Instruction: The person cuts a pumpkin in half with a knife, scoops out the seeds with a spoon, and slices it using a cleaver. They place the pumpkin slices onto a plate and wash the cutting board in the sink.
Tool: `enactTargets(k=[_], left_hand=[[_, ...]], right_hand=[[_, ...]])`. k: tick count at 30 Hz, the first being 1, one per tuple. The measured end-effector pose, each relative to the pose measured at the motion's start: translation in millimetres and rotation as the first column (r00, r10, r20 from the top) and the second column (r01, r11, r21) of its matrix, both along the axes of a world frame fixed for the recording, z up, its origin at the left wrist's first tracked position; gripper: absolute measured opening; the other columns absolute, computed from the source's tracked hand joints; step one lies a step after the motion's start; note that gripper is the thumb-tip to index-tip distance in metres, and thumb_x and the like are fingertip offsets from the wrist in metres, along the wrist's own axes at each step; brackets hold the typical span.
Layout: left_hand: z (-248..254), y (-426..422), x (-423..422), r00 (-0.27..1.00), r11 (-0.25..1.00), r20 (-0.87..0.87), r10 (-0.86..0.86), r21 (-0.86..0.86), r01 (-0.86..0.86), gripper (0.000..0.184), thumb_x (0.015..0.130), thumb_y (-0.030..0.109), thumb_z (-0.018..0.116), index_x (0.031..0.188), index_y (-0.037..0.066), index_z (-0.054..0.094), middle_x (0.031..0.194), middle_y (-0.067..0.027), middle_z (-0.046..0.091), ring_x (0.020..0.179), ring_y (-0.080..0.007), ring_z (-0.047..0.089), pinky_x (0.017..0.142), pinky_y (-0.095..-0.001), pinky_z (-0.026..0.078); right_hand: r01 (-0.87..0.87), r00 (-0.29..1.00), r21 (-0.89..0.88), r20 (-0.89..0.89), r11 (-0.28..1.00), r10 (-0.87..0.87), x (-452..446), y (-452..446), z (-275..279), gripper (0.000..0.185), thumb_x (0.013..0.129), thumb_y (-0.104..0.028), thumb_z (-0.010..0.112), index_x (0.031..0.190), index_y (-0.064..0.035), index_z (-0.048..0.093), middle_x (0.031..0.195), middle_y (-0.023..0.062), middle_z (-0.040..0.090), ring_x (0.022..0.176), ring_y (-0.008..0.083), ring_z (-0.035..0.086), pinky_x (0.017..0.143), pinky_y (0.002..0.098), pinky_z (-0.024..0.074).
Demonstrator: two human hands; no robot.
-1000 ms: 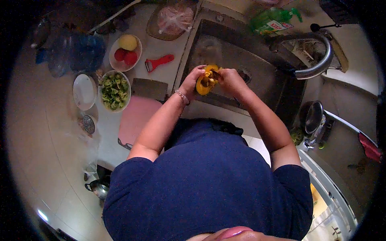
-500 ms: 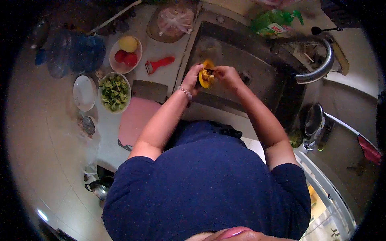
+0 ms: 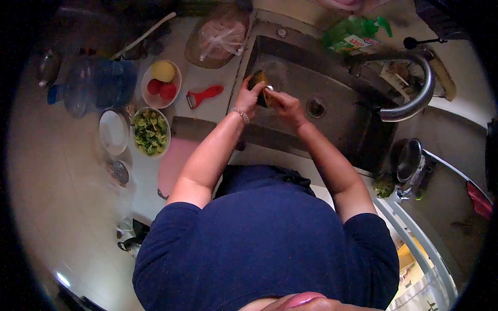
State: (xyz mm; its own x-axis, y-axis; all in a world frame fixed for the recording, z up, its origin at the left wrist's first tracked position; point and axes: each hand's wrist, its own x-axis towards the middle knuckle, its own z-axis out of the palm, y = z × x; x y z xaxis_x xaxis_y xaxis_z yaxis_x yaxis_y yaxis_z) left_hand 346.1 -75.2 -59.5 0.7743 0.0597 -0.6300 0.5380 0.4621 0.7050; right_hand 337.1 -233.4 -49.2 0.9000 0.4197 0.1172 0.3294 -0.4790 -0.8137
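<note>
Faucet (image 3: 428, 83) glossy mtl; sink (image 3: 340, 132) dull mtl; shirt (image 3: 270, 238) matt cloth, approx.

We see a pale tabletop (image 3: 193, 76), into which a sink (image 3: 311, 83) is set. On it we find a red peeler (image 3: 205, 97), lying between the sink and the upper bowl (image 3: 177, 82). The lower bowl (image 3: 168, 136) stands near a white plate (image 3: 113, 132); a pink board (image 3: 174, 160) lies partly hidden.

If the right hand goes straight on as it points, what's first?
Most likely the left hand, with the squash it holds right beside; depth is unclear from this one view.
</note>
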Motion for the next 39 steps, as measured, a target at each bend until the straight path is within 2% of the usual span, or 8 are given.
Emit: enactTargets(k=[5, 8, 14, 17, 23, 32, 38, 39], left_hand=[[9.3, 1.3, -2.5, 0.994, 1.0, -0.104, -0.019, 0.015, 0.021, 0.066, 0.081, 0.027, 0.065, 0.133, 0.01, 0.029, 0.111, -0.0112, 0.054, 0.091, -0.0204, 0.058, 0.067, -0.0377, 0.051], [-10.6, 7.7, -6.7, 0.994, 0.999, -0.111, -0.009, 0.038, 0.014, 0.065, 0.081, 0.026, 0.065, 0.133, 0.011, 0.029, 0.112, -0.0105, 0.053, 0.094, -0.021, 0.057, 0.067, -0.0388, 0.051], [-9.5, 19.2, -7.9, 0.995, 0.996, -0.023, 0.093, -0.013, -0.093, 0.063, 0.081, 0.017, 0.065, 0.132, 0.004, 0.03, 0.114, -0.0113, 0.053, 0.096, -0.0195, 0.056, 0.076, -0.0321, 0.05], [-19.9, 21.4, -9.9, 0.997, 0.997, 0.01, 0.077, -0.013, -0.077, 0.064, 0.08, 0.018, 0.065, 0.132, 0.004, 0.03, 0.113, -0.0109, 0.053, 0.096, -0.0195, 0.056, 0.076, -0.0329, 0.05], [12.9, 18.3, -12.6, 0.993, 0.999, -0.118, 0.021, -0.043, -0.026, 0.067, 0.08, 0.024, 0.066, 0.133, 0.005, 0.03, 0.11, -0.0106, 0.055, 0.091, -0.0196, 0.057, 0.072, -0.0339, 0.05], [2.2, 12.1, -19.9, 0.991, 0.997, -0.113, 0.065, 0.049, -0.059, 0.066, 0.078, 0.026, 0.067, 0.131, 0.005, 0.033, 0.111, -0.0118, 0.054, 0.087, -0.0203, 0.057, 0.067, -0.0348, 0.051], [-16.8, 4.5, -19.5, 0.992, 0.985, -0.069, 0.103, 0.144, -0.092, 0.064, 0.078, 0.025, 0.067, 0.129, 0.004, 0.035, 0.112, -0.0121, 0.053, 0.089, -0.0202, 0.056, 0.068, -0.0362, 0.051], [-17.7, 3.4, -20.8, 0.992, 0.985, -0.071, 0.106, 0.146, -0.095, 0.064, 0.078, 0.026, 0.067, 0.129, 0.005, 0.035, 0.112, -0.012, 0.053, 0.09, -0.0201, 0.056, 0.068, -0.0368, 0.051]], right_hand=[[-0.039, 0.999, -0.176, -0.027, 0.984, 0.035, 3.0, 4.3, -11.5, 0.033, 0.083, -0.012, 0.058, 0.116, -0.017, 0.058, 0.097, 0.0103, 0.064, 0.081, 0.0245, 0.062, 0.072, 0.0327, 0.0493], [0.013, 0.999, 0.037, -0.042, 0.999, -0.012, 6.9, 0.9, -25.7, 0.035, 0.084, -0.016, 0.057, 0.118, -0.0194, 0.056, 0.096, 0.009, 0.064, 0.08, 0.0222, 0.063, 0.071, 0.0318, 0.0491], [0.106, 0.918, -0.054, -0.377, 0.993, -0.119, 11.3, -7.0, -11.0, 0.043, 0.082, -0.016, 0.061, 0.124, -0.0164, 0.05, 0.09, 0.0081, 0.065, 0.076, 0.0154, 0.062, 0.068, 0.0293, 0.0484], [0.185, 0.904, 0.029, -0.396, 0.982, -0.158, 10.6, 1.8, 1.6, 0.047, 0.08, -0.016, 0.063, 0.124, -0.0165, 0.048, 0.096, 0.0098, 0.065, 0.079, 0.0236, 0.064, 0.072, 0.0317, 0.0496], [0.027, 0.962, 0.162, -0.274, 0.986, 0.019, 2.6, 20.7, -23.7, 0.037, 0.08, -0.016, 0.062, 0.116, -0.0154, 0.054, 0.094, 0.0123, 0.065, 0.076, 0.0254, 0.065, 0.066, 0.0352, 0.0496], [0.053, 0.984, -0.317, 0.178, 0.947, 0.005, -0.3, 22.1, -23.3, 0.041, 0.078, -0.019, 0.059, 0.117, -0.0276, 0.054, 0.071, 0.0095, 0.062, 0.064, 0.0281, 0.062, 0.056, 0.0403, 0.0485], [0.086, 0.955, -0.582, 0.279, 0.809, 0.1, -8.1, 28.1, -16.2, 0.032, 0.08, -0.019, 0.056, 0.112, -0.0223, 0.057, 0.079, 0.0086, 0.064, 0.071, 0.027, 0.062, 0.056, 0.038, 0.0481], [0.082, 0.985, -0.549, 0.172, 0.832, 0.016, -7.7, 23.0, -23.2, 0.033, 0.081, -0.019, 0.057, 0.113, -0.0215, 0.057, 0.081, 0.0102, 0.064, 0.072, 0.0269, 0.062, 0.058, 0.0369, 0.0484]])
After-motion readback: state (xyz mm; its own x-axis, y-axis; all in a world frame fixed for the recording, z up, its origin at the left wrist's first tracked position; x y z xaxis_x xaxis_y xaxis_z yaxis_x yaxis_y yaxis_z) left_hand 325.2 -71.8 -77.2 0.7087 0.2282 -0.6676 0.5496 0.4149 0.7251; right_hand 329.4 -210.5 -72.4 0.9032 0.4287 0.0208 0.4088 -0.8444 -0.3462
